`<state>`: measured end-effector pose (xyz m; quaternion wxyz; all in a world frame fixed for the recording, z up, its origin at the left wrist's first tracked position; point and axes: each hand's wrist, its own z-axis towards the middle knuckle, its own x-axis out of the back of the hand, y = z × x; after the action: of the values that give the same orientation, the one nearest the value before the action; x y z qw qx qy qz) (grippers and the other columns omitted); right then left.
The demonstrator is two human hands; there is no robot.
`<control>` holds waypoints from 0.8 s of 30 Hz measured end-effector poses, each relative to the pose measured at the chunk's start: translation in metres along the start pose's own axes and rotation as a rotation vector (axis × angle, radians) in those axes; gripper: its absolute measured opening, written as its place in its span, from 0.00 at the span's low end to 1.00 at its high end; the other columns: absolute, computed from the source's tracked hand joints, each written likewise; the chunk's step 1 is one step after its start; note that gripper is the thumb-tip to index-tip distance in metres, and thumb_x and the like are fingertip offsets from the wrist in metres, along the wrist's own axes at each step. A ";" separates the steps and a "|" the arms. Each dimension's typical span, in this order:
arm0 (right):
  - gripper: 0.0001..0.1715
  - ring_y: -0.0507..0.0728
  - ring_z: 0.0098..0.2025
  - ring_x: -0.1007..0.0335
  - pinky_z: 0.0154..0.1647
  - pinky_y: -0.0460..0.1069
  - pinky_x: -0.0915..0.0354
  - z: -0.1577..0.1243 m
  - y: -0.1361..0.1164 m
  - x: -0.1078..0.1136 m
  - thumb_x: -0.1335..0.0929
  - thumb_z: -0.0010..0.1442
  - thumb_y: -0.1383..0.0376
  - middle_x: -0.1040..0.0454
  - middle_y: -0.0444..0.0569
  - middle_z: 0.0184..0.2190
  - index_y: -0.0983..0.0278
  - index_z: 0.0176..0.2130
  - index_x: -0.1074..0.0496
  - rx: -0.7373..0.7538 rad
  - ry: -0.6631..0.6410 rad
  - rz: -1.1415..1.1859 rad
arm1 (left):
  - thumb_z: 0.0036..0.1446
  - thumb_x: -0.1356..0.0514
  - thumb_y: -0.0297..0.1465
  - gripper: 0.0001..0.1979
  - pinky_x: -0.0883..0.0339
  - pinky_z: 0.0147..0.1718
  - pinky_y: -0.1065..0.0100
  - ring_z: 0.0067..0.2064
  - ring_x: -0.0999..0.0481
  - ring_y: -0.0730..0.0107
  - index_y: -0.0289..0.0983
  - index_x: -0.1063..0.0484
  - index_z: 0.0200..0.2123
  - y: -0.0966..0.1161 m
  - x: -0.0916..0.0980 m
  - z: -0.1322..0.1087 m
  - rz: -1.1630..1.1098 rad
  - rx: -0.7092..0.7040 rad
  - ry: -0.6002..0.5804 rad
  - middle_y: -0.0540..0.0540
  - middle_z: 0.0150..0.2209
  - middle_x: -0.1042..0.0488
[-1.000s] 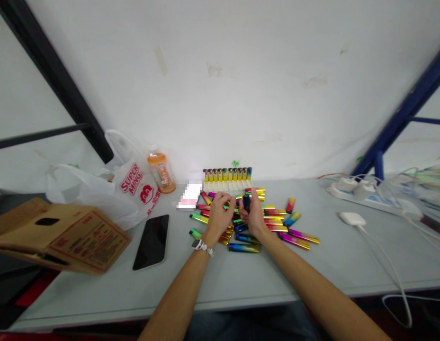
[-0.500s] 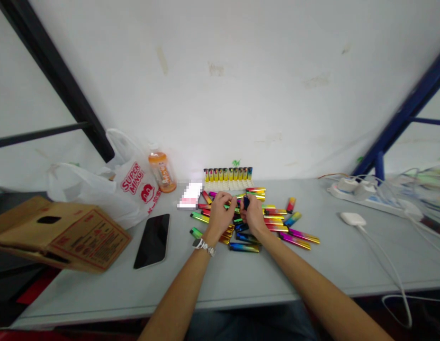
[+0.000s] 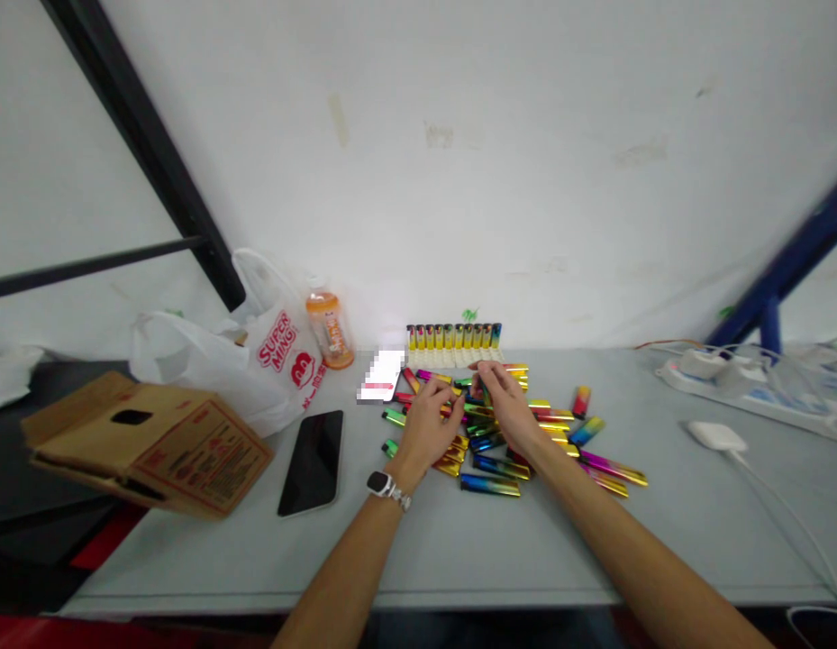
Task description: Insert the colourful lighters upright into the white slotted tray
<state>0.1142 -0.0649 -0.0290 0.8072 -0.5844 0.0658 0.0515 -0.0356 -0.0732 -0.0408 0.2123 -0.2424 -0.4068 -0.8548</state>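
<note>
Shiny metallic lighters (image 3: pixel 489 486) in blue, green, red, purple and gold lie in a loose pile on the grey table. Over the pile's left part is my left hand (image 3: pixel 428 424), its fingers bent and drawn together; whatever they hold is hidden. My right hand (image 3: pixel 509 406) is just right of it, fingers curled around what looks like a greenish lighter (image 3: pixel 486 394), mostly covered. Behind both hands, a row of upright lighters (image 3: pixel 454 336) stands along a whitish holder (image 3: pixel 435 358) close to the wall.
On the left are a cardboard box (image 3: pixel 188 451), a white plastic bag (image 3: pixel 256 370), an orange drink bottle (image 3: pixel 330 329) and a dark-screened phone (image 3: pixel 312 464). A bright, blurred-out screen (image 3: pixel 382 377) lies left of the pile. Rightward are a white charger (image 3: pixel 716 436) and a power strip (image 3: pixel 749 383).
The view has swung slightly left, shifting everything rightward. My right hand's fingers now reach nearer the holder, and the dark end that showed in them is no longer visible. My left hand stays over the pile.
</note>
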 end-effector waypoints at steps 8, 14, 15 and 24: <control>0.18 0.54 0.30 0.32 0.33 0.49 0.36 0.064 0.005 -0.004 0.27 0.53 0.53 0.23 0.48 0.32 0.64 0.36 0.22 0.181 -0.023 -0.442 | 0.64 0.46 0.31 0.11 0.34 0.47 0.61 0.43 0.29 0.64 0.38 0.31 0.28 -0.006 0.023 -0.008 0.016 0.020 0.003 0.45 0.37 0.30; 0.11 0.52 0.28 0.30 0.33 0.48 0.35 0.118 0.017 -0.034 0.29 0.54 0.63 0.23 0.46 0.28 0.65 0.38 0.23 0.314 -0.198 -0.597 | 0.63 0.45 0.31 0.11 0.34 0.46 0.62 0.42 0.29 0.65 0.38 0.32 0.27 -0.012 0.026 -0.011 0.018 0.062 0.033 0.46 0.36 0.30; 0.10 0.52 0.27 0.30 0.33 0.48 0.35 0.125 0.021 -0.039 0.29 0.54 0.64 0.23 0.46 0.27 0.65 0.37 0.23 0.328 -0.213 -0.616 | 0.63 0.45 0.31 0.11 0.34 0.46 0.62 0.42 0.29 0.65 0.38 0.32 0.27 -0.013 0.026 -0.012 0.017 0.070 0.034 0.46 0.36 0.30; 0.05 0.54 0.32 0.27 0.37 0.48 0.34 0.165 0.053 -0.069 0.30 0.55 0.70 0.21 0.49 0.29 0.67 0.35 0.22 0.410 -0.305 -0.700 | 0.63 0.45 0.32 0.11 0.33 0.47 0.61 0.43 0.29 0.65 0.38 0.31 0.27 -0.018 0.026 -0.015 0.025 0.115 0.026 0.46 0.37 0.31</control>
<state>0.0452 0.1079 -0.0157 0.8759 -0.3846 -0.2474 -0.1537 -0.0696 -0.0790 -0.0443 0.2419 -0.2239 -0.4493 -0.8304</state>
